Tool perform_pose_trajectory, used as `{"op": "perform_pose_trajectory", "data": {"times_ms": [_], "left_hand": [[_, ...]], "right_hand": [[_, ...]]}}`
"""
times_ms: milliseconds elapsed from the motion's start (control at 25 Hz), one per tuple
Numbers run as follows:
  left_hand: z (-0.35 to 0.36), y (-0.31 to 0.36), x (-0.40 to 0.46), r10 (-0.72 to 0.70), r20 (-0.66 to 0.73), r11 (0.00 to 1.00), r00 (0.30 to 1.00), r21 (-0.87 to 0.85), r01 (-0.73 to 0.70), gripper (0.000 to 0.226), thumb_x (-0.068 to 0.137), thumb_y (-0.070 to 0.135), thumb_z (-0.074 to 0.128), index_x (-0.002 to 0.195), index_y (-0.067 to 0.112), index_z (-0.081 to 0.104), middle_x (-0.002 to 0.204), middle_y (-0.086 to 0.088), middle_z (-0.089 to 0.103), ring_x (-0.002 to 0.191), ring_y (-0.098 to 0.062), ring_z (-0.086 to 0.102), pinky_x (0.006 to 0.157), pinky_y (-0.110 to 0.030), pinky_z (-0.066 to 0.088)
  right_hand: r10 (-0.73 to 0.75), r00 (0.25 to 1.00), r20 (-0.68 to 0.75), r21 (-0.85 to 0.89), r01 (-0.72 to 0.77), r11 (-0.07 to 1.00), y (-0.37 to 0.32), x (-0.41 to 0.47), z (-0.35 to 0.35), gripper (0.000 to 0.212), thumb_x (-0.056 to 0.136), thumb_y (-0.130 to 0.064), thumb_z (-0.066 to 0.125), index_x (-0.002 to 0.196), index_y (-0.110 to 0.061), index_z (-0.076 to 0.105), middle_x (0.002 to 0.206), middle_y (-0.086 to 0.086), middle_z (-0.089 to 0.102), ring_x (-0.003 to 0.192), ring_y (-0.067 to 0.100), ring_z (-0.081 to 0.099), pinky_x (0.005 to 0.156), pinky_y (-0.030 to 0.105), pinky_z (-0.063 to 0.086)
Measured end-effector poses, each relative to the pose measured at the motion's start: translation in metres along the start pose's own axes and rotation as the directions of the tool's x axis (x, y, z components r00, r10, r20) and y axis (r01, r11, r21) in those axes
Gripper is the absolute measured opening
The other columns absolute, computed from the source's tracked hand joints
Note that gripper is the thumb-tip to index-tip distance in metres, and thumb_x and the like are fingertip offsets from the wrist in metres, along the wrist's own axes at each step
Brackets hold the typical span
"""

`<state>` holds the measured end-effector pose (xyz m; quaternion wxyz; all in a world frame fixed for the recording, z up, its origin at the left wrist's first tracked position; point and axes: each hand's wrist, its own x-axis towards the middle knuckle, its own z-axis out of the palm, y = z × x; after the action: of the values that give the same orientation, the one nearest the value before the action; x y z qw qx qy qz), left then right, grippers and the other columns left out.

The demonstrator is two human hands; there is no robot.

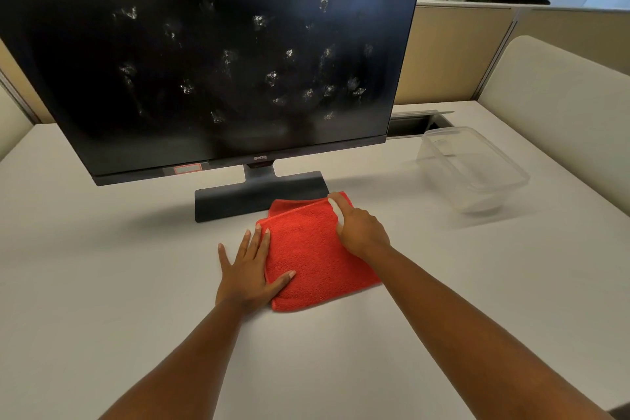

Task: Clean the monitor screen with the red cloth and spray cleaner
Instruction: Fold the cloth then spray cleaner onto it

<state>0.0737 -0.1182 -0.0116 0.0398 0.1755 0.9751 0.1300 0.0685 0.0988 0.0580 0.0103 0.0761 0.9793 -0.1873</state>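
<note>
While the red cloth (315, 256) lies folded flat on the bench (102, 249), your two hands bracket it, and the spotted monitor screen (211, 51) stands directly beyond and above it. Reading from the left: your left hand (247, 274) rests palm down with fingers spread, its grip open, the thumb and inner fingers lying on the cloth's left edge and the rest of the hand on the bare bench. At centre, the cloth's far corner touches or overlaps the monitor base (252, 196). Its long axis runs from near-left to far-right (roughly a diagonal toward the base). To the right, your right hand (358, 227) curls over the cloth's far right edge, its grip closed on the fabric there; whether the fingers reach underneath is hidden. Further right, well apart, sits a clear plastic container (474, 169). No spray cleaner is in view.

The relation that matters is that the screen lies up and away from the cloth, and your right hand, already clasping the far edge, is the nearer one to lift it toward the glass. The white smears are still unwiped, so wiping appears not yet begun.
</note>
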Motion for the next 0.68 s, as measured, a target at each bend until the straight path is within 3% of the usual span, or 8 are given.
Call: {"op": "perform_pose_trajectory", "data": {"times_ms": [200, 400, 560, 680], "left_hand": [[0.0, 0.0, 0.0, -0.007, 0.008, 1.0, 1.0, -0.003, 0.007, 0.114, 0.048, 0.091, -0.01, 0.142, 0.027, -0.012, 0.155, 0.0, -0.007, 0.143, -0.02, -0.008, 0.105, -0.056, -0.021], [0.0, 0.0, 0.0, -0.006, -0.009, 1.0, 1.0, -0.008, 0.006, 0.113, 0.049, 0.091, -0.009, 0.142, 0.025, -0.013, 0.156, 0.0, -0.005, 0.143, -0.02, -0.007, 0.105, -0.055, -0.021], [0.001, -0.001, -0.001, 0.004, -0.033, 0.999, 0.999, -0.037, -0.006, 0.107, 0.056, 0.086, -0.008, 0.142, 0.023, -0.013, 0.155, 0.0, -0.005, 0.143, -0.02, -0.007, 0.106, -0.054, -0.021], [0.001, -0.001, -0.002, 0.011, -0.042, 0.999, 0.999, -0.049, -0.013, 0.088, 0.07, 0.073, 0.002, 0.142, 0.024, -0.012, 0.156, -0.001, -0.004, 0.143, -0.019, -0.006, 0.107, -0.054, -0.019]], "right_hand": [[-0.076, 0.997, 0.003, 0.066, 0.076, 0.995, -0.014, -0.005, 0.006, 0.05, 0.094, -0.019, 0.04, 0.139, -0.034, 0.023, 0.102, 0.013, 0.065, 0.076, 0.021, 0.056, 0.072, 0.033, 0.046], [-0.162, 0.975, 0.152, 0.097, 0.148, 0.984, -0.025, -0.008, 0.007, 0.055, 0.094, -0.02, 0.04, 0.141, -0.036, 0.018, 0.114, 0.015, 0.062, 0.093, 0.03, 0.06, 0.085, 0.04, 0.049], [-0.227, 0.967, 0.12, 0.095, 0.216, 0.972, -0.026, -0.019, 0.007, 0.052, 0.094, -0.022, 0.041, 0.141, -0.034, 0.02, 0.11, 0.014, 0.063, 0.091, 0.029, 0.061, 0.082, 0.037, 0.048], [-0.26, 0.956, 0.135, 0.089, 0.25, 0.964, -0.024, -0.027, 0.008, 0.054, 0.093, -0.023, 0.041, 0.142, -0.034, 0.019, 0.108, 0.013, 0.064, 0.089, 0.027, 0.061, 0.078, 0.035, 0.048]]}}
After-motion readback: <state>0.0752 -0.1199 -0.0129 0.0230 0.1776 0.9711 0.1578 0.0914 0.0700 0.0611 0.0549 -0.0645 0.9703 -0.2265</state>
